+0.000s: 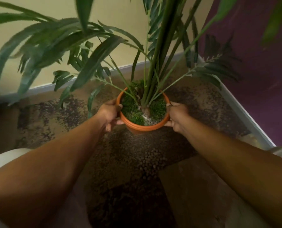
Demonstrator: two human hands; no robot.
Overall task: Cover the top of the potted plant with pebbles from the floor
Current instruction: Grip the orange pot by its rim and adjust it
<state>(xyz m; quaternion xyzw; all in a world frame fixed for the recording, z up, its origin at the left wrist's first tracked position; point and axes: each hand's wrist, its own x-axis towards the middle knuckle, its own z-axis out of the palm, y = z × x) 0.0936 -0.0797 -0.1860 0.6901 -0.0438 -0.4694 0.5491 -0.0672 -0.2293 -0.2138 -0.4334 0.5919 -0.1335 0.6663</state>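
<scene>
Terracotta-orange plastic is what you are gripping: both of your hands are clamped on the pot (142,127), one on each side of its rim. Your left hand (108,115) is wrapping the left edge, with the thumb lying over the lip and the fingers curling under the rim. Your right hand (176,118) is doing the same on the right edge, thumb tip resting on the rim and fingers tucked beneath it. The pot is sitting between your two hands, straight ahead of your outstretched forearms.

Inside the pot, between your thumbs, green grass-like tufts (128,104) are filling most of the top, and a few pale pebbles are showing at the near inner edge, just beside your right hand. The plant's stems (155,79) are rising from the middle of the pot, beyond your hands, and long green leaves (94,60) are spreading above and to the left of your left hand.

On the floor (194,186), brown pebbles (147,160) are lying scattered all around: a dense patch just below the pot between your forearms, thinner patches out past each hand. A pale baseboard (54,86) is running along the walls beyond the pot.
</scene>
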